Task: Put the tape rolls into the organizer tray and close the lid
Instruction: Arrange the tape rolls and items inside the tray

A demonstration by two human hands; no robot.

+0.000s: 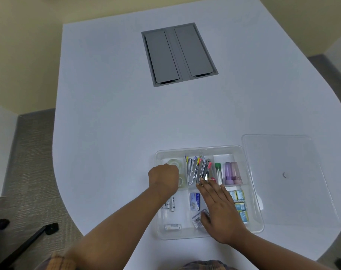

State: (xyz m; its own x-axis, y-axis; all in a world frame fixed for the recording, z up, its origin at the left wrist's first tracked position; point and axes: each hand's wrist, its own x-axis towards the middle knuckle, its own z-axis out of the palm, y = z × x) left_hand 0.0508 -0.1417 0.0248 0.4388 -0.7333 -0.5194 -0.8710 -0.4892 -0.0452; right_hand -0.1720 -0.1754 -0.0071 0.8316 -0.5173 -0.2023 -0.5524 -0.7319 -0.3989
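Note:
A clear organizer tray (pixel 255 193) lies near the table's front edge. Its far-left compartment holds clear tape rolls: one (pixel 173 162) at the back, another (pixel 181 181) closer to me. My left hand (pixel 162 179) hovers over that compartment, fingers curled downward and partly hiding the rolls; whether it grips one I cannot tell. My right hand (pixel 220 209) lies flat and open across the tray's middle, fingertips near the staplers (pixel 197 169). The clear lid (pixel 282 176) rests flat on the table to the right of the tray.
Other compartments hold batteries (pixel 172 227), a blue box (pixel 195 200), small staple boxes (pixel 240 206), and green and purple tubes (pixel 230 172). A grey cable hatch (pixel 178 53) sits in the far middle of the white table. A chair base (pixel 29 238) stands on the floor at left.

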